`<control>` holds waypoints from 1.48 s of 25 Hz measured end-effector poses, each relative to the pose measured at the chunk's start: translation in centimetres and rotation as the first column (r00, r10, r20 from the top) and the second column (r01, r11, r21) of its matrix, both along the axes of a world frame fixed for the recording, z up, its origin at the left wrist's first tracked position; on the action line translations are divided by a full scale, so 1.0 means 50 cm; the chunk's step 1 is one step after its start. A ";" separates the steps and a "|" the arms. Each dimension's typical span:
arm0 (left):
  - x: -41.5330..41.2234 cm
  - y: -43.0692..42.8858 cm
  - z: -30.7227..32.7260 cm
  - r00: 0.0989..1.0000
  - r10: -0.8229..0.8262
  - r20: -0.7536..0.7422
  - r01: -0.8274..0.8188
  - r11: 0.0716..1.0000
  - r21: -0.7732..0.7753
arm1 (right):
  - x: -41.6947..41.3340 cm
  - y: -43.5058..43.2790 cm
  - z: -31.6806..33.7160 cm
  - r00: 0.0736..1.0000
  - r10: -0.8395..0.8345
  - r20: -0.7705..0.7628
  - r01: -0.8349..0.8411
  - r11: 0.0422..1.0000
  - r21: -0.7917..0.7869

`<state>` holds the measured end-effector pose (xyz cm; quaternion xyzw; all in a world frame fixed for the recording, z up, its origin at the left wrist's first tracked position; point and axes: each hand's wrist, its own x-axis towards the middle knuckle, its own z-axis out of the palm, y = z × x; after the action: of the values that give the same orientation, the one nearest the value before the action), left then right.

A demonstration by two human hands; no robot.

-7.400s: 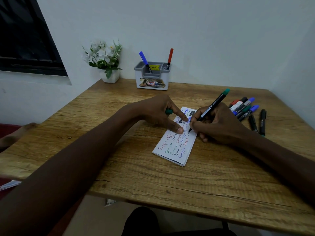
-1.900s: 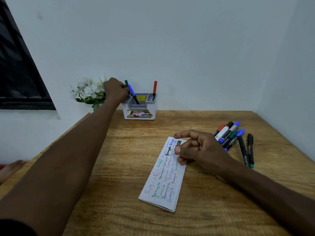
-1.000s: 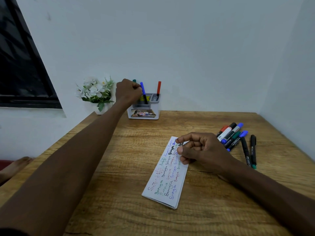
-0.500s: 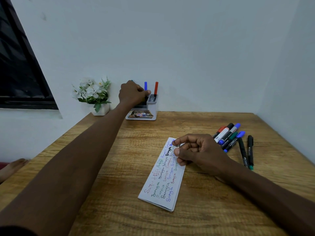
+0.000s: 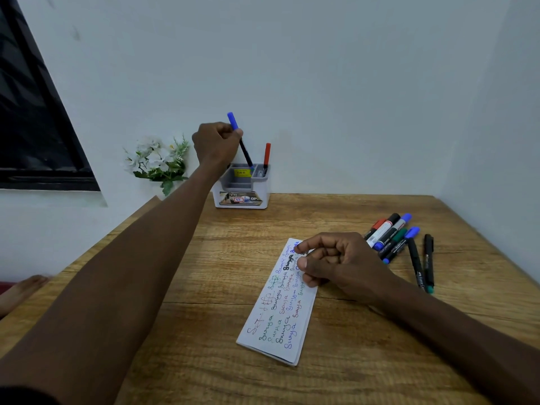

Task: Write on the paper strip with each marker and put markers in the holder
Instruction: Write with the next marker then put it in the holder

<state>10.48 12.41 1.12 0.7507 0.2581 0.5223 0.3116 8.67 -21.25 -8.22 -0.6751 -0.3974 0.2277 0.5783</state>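
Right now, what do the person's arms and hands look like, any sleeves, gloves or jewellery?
Both arms are bare along the forearms. The left hand and right hand wear no gloves, and no rings, watch or bracelets show. Only a dark edge, perhaps a sleeve, sits at the bottom left corner.

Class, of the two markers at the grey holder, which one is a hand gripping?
The blue-capped marker: the left hand grips it, tilted. The red-capped marker stands untouched.

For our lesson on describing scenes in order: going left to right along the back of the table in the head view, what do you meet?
Flower pot → left hand gripping the blue-capped marker → holder → red-capped marker standing in the holder's right compartment.
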 end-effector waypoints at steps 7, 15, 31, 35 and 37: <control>0.022 -0.008 0.002 1.000 0.010 0.016 -0.011 1.000 0.026 | 0.000 -0.001 0.000 1.000 0.001 0.002 -0.001 1.000 0.000; 0.051 0.006 -0.031 0.956 -0.020 -0.293 0.039 0.998 0.059 | 0.005 0.002 -0.005 1.000 0.015 0.009 -0.015 1.000 0.001; -0.027 -0.089 -0.068 0.918 -0.194 -0.347 0.268 0.946 0.180 | 0.007 0.004 -0.008 1.000 0.018 -0.005 -0.018 1.000 0.003; -0.037 -0.152 -0.053 0.909 -0.235 -0.344 0.319 0.924 0.212 | 0.004 0.000 0.000 1.000 0.026 0.015 -0.026 1.000 -0.005; -0.039 -0.180 -0.052 0.900 -0.261 -0.348 0.349 0.911 0.219 | 0.004 -0.004 0.004 0.999 0.033 0.029 -0.032 0.999 -0.017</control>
<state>8.54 3.38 -1.46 0.8907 0.1064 0.3723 0.2380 8.85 -21.43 -8.00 -0.6765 -0.4147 0.2305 0.5632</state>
